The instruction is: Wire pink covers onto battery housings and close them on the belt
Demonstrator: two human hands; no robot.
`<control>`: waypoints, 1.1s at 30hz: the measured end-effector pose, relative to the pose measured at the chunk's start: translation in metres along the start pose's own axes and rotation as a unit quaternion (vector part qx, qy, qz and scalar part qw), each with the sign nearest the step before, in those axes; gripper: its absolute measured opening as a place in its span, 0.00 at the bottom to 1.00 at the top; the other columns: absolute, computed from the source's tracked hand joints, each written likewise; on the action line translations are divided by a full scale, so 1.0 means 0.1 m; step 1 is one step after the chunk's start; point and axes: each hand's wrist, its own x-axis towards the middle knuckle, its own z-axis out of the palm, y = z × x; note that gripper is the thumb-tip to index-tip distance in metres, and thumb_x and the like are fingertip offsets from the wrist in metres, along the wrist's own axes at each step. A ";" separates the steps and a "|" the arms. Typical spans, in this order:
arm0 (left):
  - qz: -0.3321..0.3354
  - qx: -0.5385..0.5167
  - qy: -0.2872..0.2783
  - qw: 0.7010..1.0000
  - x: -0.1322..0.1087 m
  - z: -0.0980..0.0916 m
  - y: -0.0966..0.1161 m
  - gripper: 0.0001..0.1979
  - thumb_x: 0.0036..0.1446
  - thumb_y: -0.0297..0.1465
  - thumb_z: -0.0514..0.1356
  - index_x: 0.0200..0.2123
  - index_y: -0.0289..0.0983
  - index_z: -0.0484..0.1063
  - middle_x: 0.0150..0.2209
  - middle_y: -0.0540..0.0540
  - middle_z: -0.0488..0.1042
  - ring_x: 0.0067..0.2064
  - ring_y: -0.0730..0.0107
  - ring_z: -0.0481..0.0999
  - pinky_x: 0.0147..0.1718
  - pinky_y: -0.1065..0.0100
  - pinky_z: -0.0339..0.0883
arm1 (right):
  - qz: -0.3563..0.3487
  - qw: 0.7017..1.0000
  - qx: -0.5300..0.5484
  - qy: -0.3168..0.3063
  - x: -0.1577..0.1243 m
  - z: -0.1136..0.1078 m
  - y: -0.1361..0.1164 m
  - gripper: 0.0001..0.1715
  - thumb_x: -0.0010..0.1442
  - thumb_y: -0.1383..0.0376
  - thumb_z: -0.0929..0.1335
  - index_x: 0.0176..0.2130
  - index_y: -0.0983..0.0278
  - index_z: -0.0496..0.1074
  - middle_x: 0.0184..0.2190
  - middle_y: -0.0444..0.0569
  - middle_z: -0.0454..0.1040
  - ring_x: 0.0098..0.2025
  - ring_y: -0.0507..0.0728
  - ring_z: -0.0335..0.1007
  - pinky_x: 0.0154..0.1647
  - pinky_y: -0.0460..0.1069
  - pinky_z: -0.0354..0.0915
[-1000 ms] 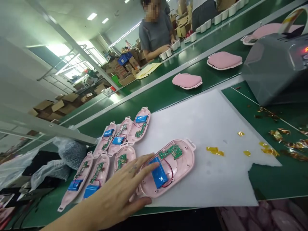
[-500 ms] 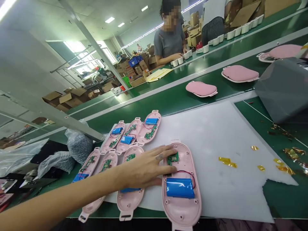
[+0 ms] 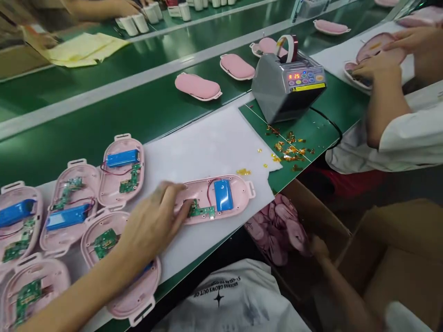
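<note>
My left hand (image 3: 152, 226) grips the near end of a pink plastic shell (image 3: 238, 198), thumb inside and fingers over the rim. The shell lies sideways on a white sheet (image 3: 194, 133). Inside it are a green circuit board (image 3: 204, 211), partly under my thumb, and a blue battery pack (image 3: 223, 194) on thin wires. Low at the right, my right hand (image 3: 319, 247) reaches into a cardboard box (image 3: 321, 207) of pink padded pieces (image 3: 273, 226). Its fingers close on the edge of one pink piece (image 3: 298, 235); they look dim and blurred.
Several pink shells (image 3: 121, 173) with boards and batteries lie at left. A grey tape dispenser (image 3: 277, 87) stands beyond the sheet, amber tape scraps (image 3: 290, 150) beside it. Pink closed pieces (image 3: 197, 86) sit along the green bench. A co-worker's hands (image 3: 384, 60) handle another shell at right.
The view has swung right and down. The shell under my left hand has turned from lengthwise to sideways. My right hand has come into view in the box.
</note>
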 end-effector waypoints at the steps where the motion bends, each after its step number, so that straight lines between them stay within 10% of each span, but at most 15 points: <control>1: -0.026 -0.001 -0.007 1.000 0.05 0.01 -0.01 0.19 0.66 0.39 0.50 0.53 0.33 0.64 0.45 0.39 0.72 0.34 0.64 0.74 0.28 0.64 0.63 | 0.047 0.999 -0.014 -0.012 0.00 0.08 0.06 0.18 0.60 0.59 0.69 0.25 0.67 0.66 0.16 0.40 0.58 0.17 0.48 0.57 0.21 0.43 0.59; 6: -0.038 0.004 -0.076 0.996 0.28 0.01 -0.04 0.17 0.68 0.36 0.44 0.46 0.40 0.71 0.46 0.45 0.72 0.32 0.65 0.74 0.24 0.66 0.56 | 0.149 0.988 -0.023 0.015 0.03 0.16 0.02 0.11 0.49 0.60 0.64 0.25 0.66 0.67 0.14 0.48 0.59 0.17 0.62 0.62 0.22 0.54 0.61; 12: -0.050 -0.204 -0.054 0.976 0.28 -0.01 -0.18 0.13 0.67 0.37 0.48 0.40 0.37 0.69 0.38 0.47 0.74 0.34 0.68 0.73 0.30 0.68 0.60 | 0.083 0.982 0.119 0.117 0.01 -0.88 -0.24 0.24 0.60 0.51 0.58 0.42 0.66 0.69 0.35 0.57 0.73 0.35 0.61 0.71 0.36 0.53 0.67; 15: -0.148 -0.354 -0.013 0.924 0.17 -0.03 -0.23 0.10 0.64 0.38 0.53 0.40 0.37 0.68 0.31 0.49 0.74 0.33 0.71 0.73 0.31 0.70 0.62 | 0.012 0.936 0.331 0.122 0.18 -1.40 -1.00 0.24 0.57 0.48 0.67 0.41 0.66 0.69 0.32 0.51 0.72 0.32 0.55 0.68 0.31 0.46 0.64; 19: -0.193 -0.465 0.045 0.863 -0.07 -0.03 -0.22 0.09 0.62 0.37 0.55 0.38 0.36 0.67 0.30 0.49 0.75 0.33 0.71 0.74 0.32 0.71 0.66 | 0.005 0.792 0.609 0.022 0.50 -1.76 -2.50 0.27 0.43 0.56 0.77 0.41 0.67 0.74 0.36 0.50 0.74 0.33 0.52 0.69 0.31 0.44 0.67; 23: -0.203 -0.501 0.079 0.838 -0.30 0.04 -0.13 0.06 0.63 0.33 0.52 0.38 0.37 0.63 0.28 0.51 0.74 0.29 0.74 0.74 0.30 0.72 0.64 | 0.022 0.683 0.716 -0.145 0.51 -1.72 -3.64 0.27 0.33 0.64 0.78 0.35 0.67 0.71 0.32 0.47 0.74 0.31 0.53 0.70 0.31 0.47 0.72; 28: -0.235 -0.506 0.144 0.818 -0.37 0.12 -0.03 0.04 0.63 0.31 0.51 0.39 0.38 0.62 0.28 0.52 0.72 0.28 0.75 0.72 0.28 0.72 0.64 | -0.038 0.733 0.642 -0.221 0.26 -1.37 -4.09 0.31 0.35 0.66 0.79 0.40 0.66 0.69 0.34 0.46 0.75 0.34 0.56 0.73 0.31 0.50 0.75; 33: -0.190 -0.345 0.249 0.885 -0.31 0.13 -0.04 0.03 0.61 0.28 0.54 0.38 0.37 0.66 0.42 0.45 0.66 0.38 0.72 0.70 0.37 0.69 0.67 | -0.137 0.734 0.627 -0.223 0.07 -1.22 -4.14 0.31 0.40 0.63 0.79 0.43 0.68 0.70 0.40 0.52 0.76 0.40 0.60 0.74 0.37 0.52 0.76</control>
